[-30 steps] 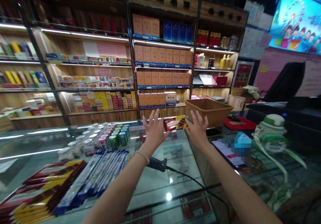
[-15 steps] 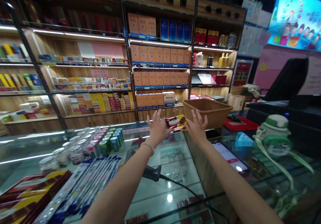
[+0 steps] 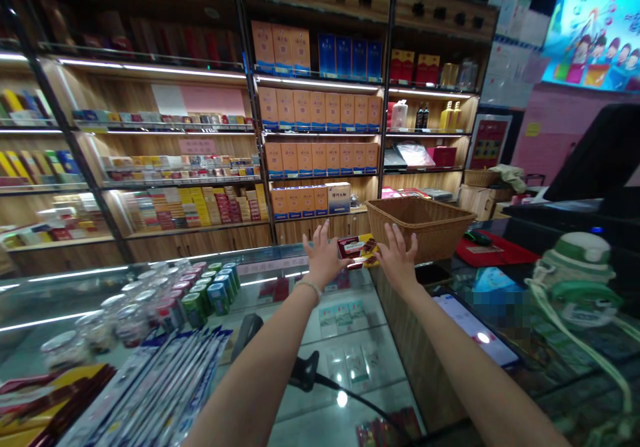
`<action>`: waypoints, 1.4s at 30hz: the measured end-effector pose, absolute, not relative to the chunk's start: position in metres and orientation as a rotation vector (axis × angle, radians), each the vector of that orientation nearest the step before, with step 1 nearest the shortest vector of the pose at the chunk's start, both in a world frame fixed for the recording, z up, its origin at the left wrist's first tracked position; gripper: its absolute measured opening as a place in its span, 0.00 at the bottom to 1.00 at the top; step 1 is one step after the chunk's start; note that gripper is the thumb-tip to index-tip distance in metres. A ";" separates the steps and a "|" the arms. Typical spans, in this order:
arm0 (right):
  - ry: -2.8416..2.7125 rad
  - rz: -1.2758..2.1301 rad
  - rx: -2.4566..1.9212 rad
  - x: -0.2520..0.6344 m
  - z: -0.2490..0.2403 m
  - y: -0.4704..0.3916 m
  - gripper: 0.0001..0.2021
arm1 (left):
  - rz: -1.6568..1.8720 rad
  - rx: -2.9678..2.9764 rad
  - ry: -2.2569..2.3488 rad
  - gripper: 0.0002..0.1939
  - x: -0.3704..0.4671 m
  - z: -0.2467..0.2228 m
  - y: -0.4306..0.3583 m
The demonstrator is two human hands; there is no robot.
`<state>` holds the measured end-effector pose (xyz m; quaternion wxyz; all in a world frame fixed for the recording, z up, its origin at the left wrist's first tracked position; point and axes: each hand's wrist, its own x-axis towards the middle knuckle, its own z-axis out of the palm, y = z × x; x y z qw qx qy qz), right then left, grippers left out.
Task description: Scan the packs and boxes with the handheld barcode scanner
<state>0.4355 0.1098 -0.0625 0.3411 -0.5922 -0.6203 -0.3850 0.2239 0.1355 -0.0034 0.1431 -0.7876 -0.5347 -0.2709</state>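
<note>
Basket: brown wicker basket (image 3: 435, 237), open top, just beyond the right hand (image 3: 399, 265); bottom hidden, can't tell contents
Jars: clear jars (image 3: 97, 330) with white lids, at left on the glass counter (image 3: 280, 413); something inside, too blurred to name
Canisters: small pink, green and blue canisters (image 3: 197, 307), upright in rows beside the jars
Under glass: pale green boxes (image 3: 345, 317) show through the top
Bottle: green-lidded bottle (image 3: 575, 260) at far right, strap trailing; contents not readable
Bar look: wrapped bar (image 3: 355, 248), slim, maroon on the left part, yellow on the right with brown chocolate squares pictured, pale label on the maroon
Bar position: up in the air between both hands, over the far part of the counter, left of the basket
Left hand (image 3: 324, 260): fingers gripping bar's left end, other fingers fanned upward
Right hand: fingers gripping bar's right end
Scanner: dark corded scanner (image 3: 303, 372) on the glass, partly behind the left forearm
</note>
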 end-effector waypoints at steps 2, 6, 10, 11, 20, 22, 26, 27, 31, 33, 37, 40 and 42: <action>-1.598 -1.003 -1.545 0.435 -0.067 0.113 0.10 | -0.790 -2.276 -1.550 0.31 0.227 -0.008 0.141; -1.560 -1.020 -1.585 0.435 -0.075 0.117 0.09 | -0.807 -2.285 -1.570 0.32 0.233 -0.018 0.152; -1.540 -1.009 -1.621 0.435 -0.081 0.119 0.10 | -0.802 -2.286 -1.579 0.31 0.238 -0.029 0.158; -1.539 -1.000 -1.630 0.435 -0.083 0.119 0.10 | -0.800 -2.282 -1.586 0.31 0.239 -0.031 0.159; -1.626 -0.854 -1.763 0.436 -0.096 0.125 0.15 | -0.778 -2.320 -1.654 0.32 0.249 -0.044 0.169; -1.659 -0.821 -1.795 0.437 -0.097 0.125 0.16 | -0.769 -2.333 -1.646 0.32 0.251 -0.047 0.173; -1.723 -0.794 -1.820 0.441 -0.100 0.127 0.16 | -0.747 -2.346 -1.663 0.32 0.254 -0.053 0.178; -1.742 -0.793 -1.821 0.441 -0.101 0.128 0.16 | -0.742 -2.350 -1.669 0.32 0.255 -0.054 0.179; -1.802 -0.793 -1.836 0.440 -0.103 0.129 0.16 | -0.711 -2.365 -1.702 0.33 0.253 -0.058 0.183; -1.822 -0.776 -1.853 0.440 -0.103 0.129 0.16 | -0.698 -2.361 -1.732 0.33 0.252 -0.061 0.186; -1.838 -0.767 -1.866 0.439 -0.103 0.128 0.16 | -0.671 -2.358 -1.780 0.34 0.250 -0.067 0.191; -1.840 -0.797 -1.855 0.439 -0.103 0.128 0.15 | -0.650 -2.364 -1.786 0.35 0.249 -0.071 0.195; -1.848 -0.814 -1.847 0.439 -0.103 0.128 0.15 | -0.629 -2.372 -1.785 0.35 0.248 -0.073 0.197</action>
